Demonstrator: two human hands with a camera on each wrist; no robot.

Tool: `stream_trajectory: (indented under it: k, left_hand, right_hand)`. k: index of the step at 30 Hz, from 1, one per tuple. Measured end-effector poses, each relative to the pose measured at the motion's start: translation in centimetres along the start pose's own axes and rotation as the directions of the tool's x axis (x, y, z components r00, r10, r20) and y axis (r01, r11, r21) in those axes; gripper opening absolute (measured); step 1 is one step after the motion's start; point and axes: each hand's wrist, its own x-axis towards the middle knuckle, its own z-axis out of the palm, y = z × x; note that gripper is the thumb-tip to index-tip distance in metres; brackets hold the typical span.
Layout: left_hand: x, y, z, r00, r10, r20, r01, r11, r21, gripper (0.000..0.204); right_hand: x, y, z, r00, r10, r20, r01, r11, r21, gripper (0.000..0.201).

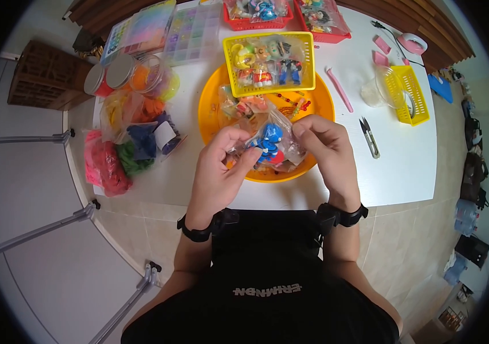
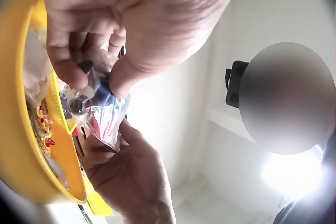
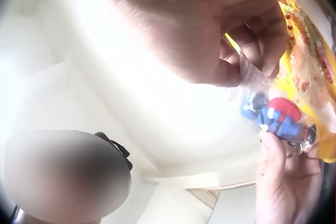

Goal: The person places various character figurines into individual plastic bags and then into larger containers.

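A small blue toy figure with a red part (image 1: 269, 139) sits inside a clear plastic bag, held up over the round orange tray (image 1: 207, 114). My left hand (image 1: 217, 172) grips the bag around the figure, with the thumb pressed on its front. At the bag's other end, my right hand (image 1: 334, 153) pinches the loose plastic between thumb and fingers. The right wrist view shows the figure's red part (image 3: 285, 108) and blue body through the film. Beneath the hands, the tray holds other bagged pieces and red-and-amber bead strings (image 1: 299, 107).
A yellow basket of bagged figures (image 1: 228, 69) rests on the tray's far side, with red baskets (image 1: 327, 38) behind. Thread snips (image 1: 370, 137), a pink tool (image 1: 339, 90) and another yellow basket (image 1: 419, 94) lie right. Left are lidded jars (image 1: 121, 71) and bags of coloured material (image 1: 107, 163).
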Motion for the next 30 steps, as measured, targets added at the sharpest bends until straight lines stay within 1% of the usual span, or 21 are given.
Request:
stream_trajectory:
  k: [3,7,10,12,13,14,15,17,19,21,22,25,28,30]
  left_hand:
    - [0.1,-0.2,-0.1,1.0,0.013,-0.004,-0.013,0.997,-0.071,0.021]
    - [0.4,-0.4,-0.1,1.0,0.017,0.003,-0.016,0.993,-0.116,0.02]
    - [0.7,0.7,0.8,0.999,0.02,-0.036,-0.026,0.985,-0.168,0.017]
    - [0.7,1.0,1.9,0.988,0.057,-0.142,-0.079,0.985,-0.154,0.013]
    - [0.6,1.1,2.2,0.978,0.075,-0.195,-0.104,0.984,-0.145,0.011]
    - [0.7,1.0,2.0,0.966,0.185,-0.179,-0.18,0.983,0.042,0.01]
    - [0.8,0.9,1.5,0.947,0.289,-0.142,-0.254,0.941,0.225,0.01]
    - [0.7,1.0,1.2,0.94,0.333,-0.073,-0.284,0.883,0.372,0.01]
    - [0.2,1.6,1.2,0.972,0.232,-0.04,-0.207,0.924,0.322,0.012]
    - [0.0,1.8,1.5,0.997,0.078,-0.009,-0.077,0.992,0.099,0.013]
    - [0.0,1.9,1.7,1.0,0.005,0.02,-0.005,1.0,-0.013,0.013]
    - [0.0,1.6,1.8,0.999,-0.031,0.006,0.032,0.997,-0.064,0.014]
    - [0.1,1.7,1.1,0.991,-0.12,0.06,0.126,0.986,-0.108,0.014]
    - [0.2,1.6,1.2,0.993,-0.099,0.059,0.105,0.989,-0.105,0.014]
  right_hand:
    - [0.2,0.9,-0.6,1.0,0.009,0.024,-0.01,1.0,0.029,0.012]
    - [0.0,0.7,-0.4,0.996,0.028,0.08,-0.04,0.989,0.143,0.009]
    - [-0.1,0.7,-0.7,0.989,0.053,0.137,-0.081,0.976,0.202,0.006]
    - [-0.2,0.6,-0.5,0.986,0.047,0.162,-0.085,0.969,0.234,0.004]
    - [-0.3,0.7,-0.3,0.987,0.041,0.155,-0.075,0.972,0.222,0.004]
    - [-0.3,0.8,0.0,0.988,0.034,0.148,-0.065,0.976,0.21,0.004]
    - [-0.3,0.8,0.3,0.99,0.026,0.141,-0.054,0.979,0.197,0.004]
    - [-0.4,0.8,0.7,0.989,0.025,0.144,-0.05,0.984,0.171,0.004]
    - [-0.5,0.8,1.0,0.986,0.031,0.161,-0.056,0.987,0.152,0.004]
    - [-0.6,0.7,1.4,0.98,0.045,0.193,-0.072,0.988,0.137,0.005]
    - [-0.6,0.8,1.5,0.979,0.045,0.198,-0.073,0.988,0.137,0.006]
    - [-0.7,1.2,1.8,0.976,0.052,0.213,-0.084,0.986,0.144,0.009]
    - [-0.4,1.5,1.9,0.97,0.067,0.235,-0.103,0.984,0.144,0.012]
    - [-0.5,1.7,2.0,0.97,0.077,0.23,-0.106,0.988,0.115,0.013]
